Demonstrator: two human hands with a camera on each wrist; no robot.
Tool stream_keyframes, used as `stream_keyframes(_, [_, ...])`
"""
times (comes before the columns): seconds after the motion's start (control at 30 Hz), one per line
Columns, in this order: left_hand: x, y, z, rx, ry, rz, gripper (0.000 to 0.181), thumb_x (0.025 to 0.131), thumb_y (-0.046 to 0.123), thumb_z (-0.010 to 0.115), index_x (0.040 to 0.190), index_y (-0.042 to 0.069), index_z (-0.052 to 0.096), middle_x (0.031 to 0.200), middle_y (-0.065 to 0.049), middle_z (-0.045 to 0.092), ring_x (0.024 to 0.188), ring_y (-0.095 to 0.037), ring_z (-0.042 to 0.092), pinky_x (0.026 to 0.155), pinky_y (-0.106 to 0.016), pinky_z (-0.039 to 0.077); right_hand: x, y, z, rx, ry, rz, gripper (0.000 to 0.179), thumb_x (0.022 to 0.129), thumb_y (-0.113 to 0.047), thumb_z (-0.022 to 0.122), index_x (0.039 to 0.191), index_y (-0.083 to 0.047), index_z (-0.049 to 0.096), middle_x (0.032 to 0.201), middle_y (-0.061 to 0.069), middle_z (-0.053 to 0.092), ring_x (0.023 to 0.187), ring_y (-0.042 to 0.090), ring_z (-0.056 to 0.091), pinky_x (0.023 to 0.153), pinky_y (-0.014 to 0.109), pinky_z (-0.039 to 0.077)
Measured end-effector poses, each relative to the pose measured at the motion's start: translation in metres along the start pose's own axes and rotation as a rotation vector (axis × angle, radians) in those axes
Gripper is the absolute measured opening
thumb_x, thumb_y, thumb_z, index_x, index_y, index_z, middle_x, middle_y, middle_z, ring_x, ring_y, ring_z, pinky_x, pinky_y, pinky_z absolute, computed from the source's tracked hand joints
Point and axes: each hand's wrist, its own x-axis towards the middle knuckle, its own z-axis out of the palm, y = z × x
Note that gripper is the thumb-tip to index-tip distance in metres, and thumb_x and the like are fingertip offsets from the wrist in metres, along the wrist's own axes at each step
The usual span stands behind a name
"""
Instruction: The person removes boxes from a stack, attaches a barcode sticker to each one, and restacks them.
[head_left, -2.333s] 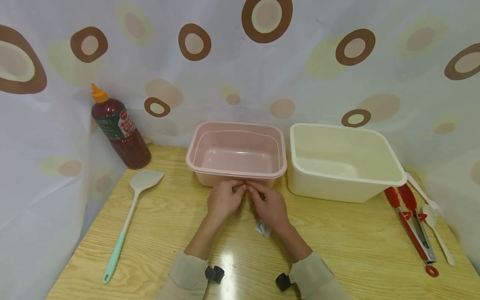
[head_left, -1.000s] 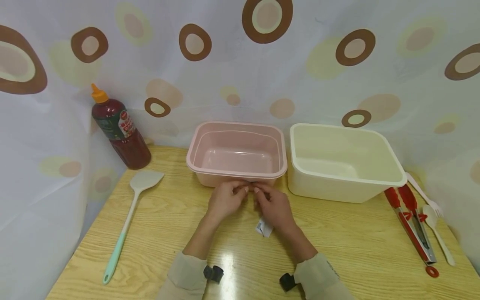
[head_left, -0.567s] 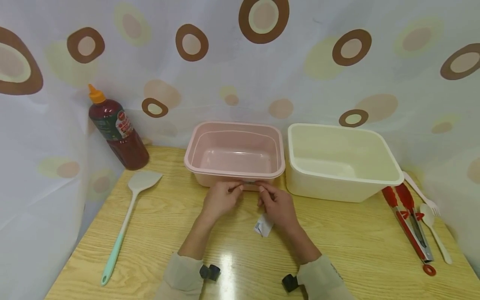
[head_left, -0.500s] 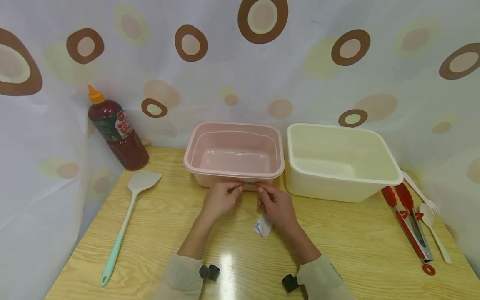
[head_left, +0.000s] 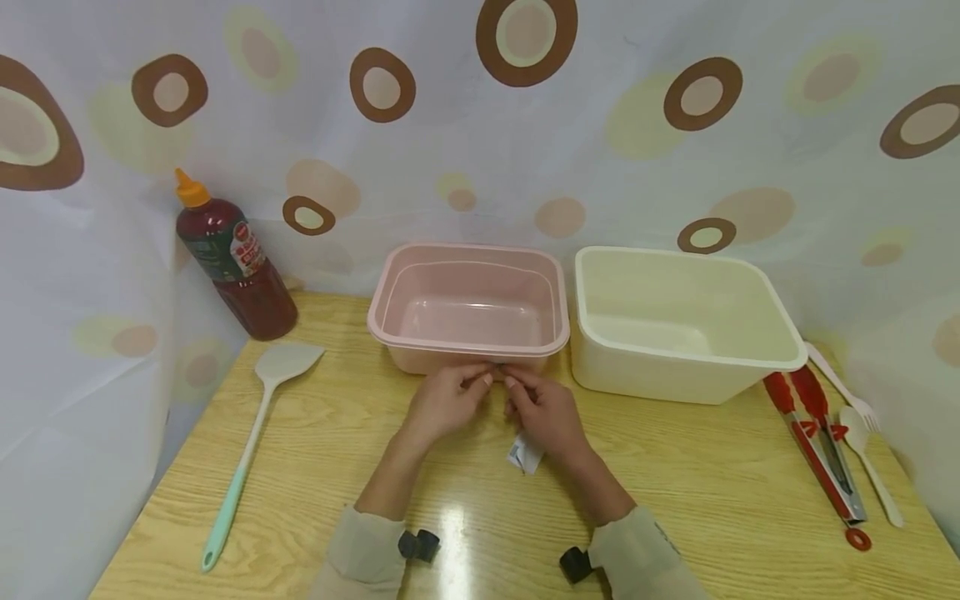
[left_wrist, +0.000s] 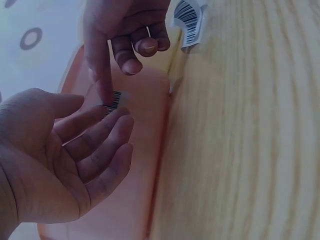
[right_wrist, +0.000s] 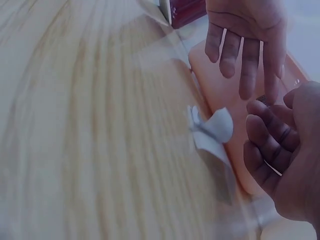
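Note:
A pink plastic tub [head_left: 420, 360] stands at the middle back of the table. A small barcode sticker [left_wrist: 116, 98] lies against its front wall, mostly covered by fingertips. My left hand [head_left: 446, 402] touches the sticker from the left with extended fingers. From the right, my right hand [head_left: 549, 414] presses there with its index finger, the other fingers loosely bent. In the head view the two sets of fingertips nearly meet below the tub's rim. A curled white paper label [right_wrist: 215, 131] with a barcode on one side lies on the table near the right hand.
A cream tub [head_left: 652, 379] stands right of the pink one. Tongs [head_left: 821, 450], a spoon [head_left: 870, 462] and a fork [head_left: 843, 385] lie at the far right. On the left are a red sauce bottle [head_left: 240, 258] and a spatula [head_left: 258, 425].
Half a second ago the fingertips were spread apart, with the sticker showing between them; now they have come together over it. The tubs and utensils stay in place.

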Motion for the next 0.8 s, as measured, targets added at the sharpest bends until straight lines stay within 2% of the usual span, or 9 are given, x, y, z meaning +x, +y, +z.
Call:
stream_keyframes(0.2, [-0.0026, 0.0013, -0.005, -0.017, -0.006, 0.01, 0.036, 0.103, 0.033, 0.058, 0.133, 0.017, 0.068, 0.131, -0.005, 0.07, 0.116, -0.027, 0.069, 0.097, -0.048, 0.054, -0.0021, -0.0044, -0.0007, 0.047, -0.004, -0.017, 0.029, 0.105, -0.026, 0.057, 0.13, -0.021, 0.07, 0.069, 0.006, 0.07, 0.051, 0.015, 0.06, 0.048, 0.028, 0.052])
stream_keyframes(0.43, [-0.0043, 0.0031, -0.0099, -0.041, 0.013, -0.002, 0.036, 0.102, 0.032, 0.06, 0.132, 0.016, 0.069, 0.13, -0.004, 0.071, 0.114, -0.028, 0.07, 0.097, -0.049, 0.055, -0.0046, -0.0038, -0.0064, 0.031, 0.004, 0.007, 0.031, 0.105, -0.026, 0.056, 0.133, -0.022, 0.068, 0.068, 0.006, 0.07, 0.055, 0.015, 0.061, 0.05, 0.026, 0.051])
stream_keyframes(0.57, [-0.0039, 0.0036, -0.0074, -0.03, -0.002, 0.01, 0.037, 0.102, 0.032, 0.06, 0.134, 0.015, 0.068, 0.131, -0.004, 0.071, 0.114, -0.027, 0.069, 0.096, -0.047, 0.055, -0.0055, -0.0037, -0.0075, 0.049, 0.004, 0.002, 0.031, 0.105, -0.023, 0.056, 0.133, -0.02, 0.069, 0.068, 0.009, 0.07, 0.053, 0.013, 0.06, 0.05, 0.026, 0.05])
stream_keyframes(0.7, [-0.0037, 0.0032, -0.0052, -0.013, -0.028, 0.023, 0.039, 0.103, 0.033, 0.059, 0.137, 0.016, 0.065, 0.13, -0.005, 0.071, 0.114, -0.026, 0.07, 0.095, -0.046, 0.055, -0.0047, -0.0047, -0.0054, 0.056, -0.016, -0.013, 0.031, 0.105, -0.021, 0.057, 0.134, -0.018, 0.068, 0.069, 0.009, 0.071, 0.054, 0.02, 0.063, 0.049, 0.026, 0.051])
stream_keyframes(0.8, [-0.0044, 0.0023, -0.0062, -0.012, -0.019, 0.028, 0.038, 0.103, 0.032, 0.059, 0.136, 0.016, 0.066, 0.129, -0.005, 0.071, 0.113, -0.025, 0.07, 0.094, -0.046, 0.056, -0.004, -0.0045, -0.0038, 0.054, -0.034, -0.013, 0.032, 0.105, -0.022, 0.056, 0.135, -0.018, 0.067, 0.07, 0.009, 0.071, 0.055, 0.023, 0.064, 0.048, 0.027, 0.051])
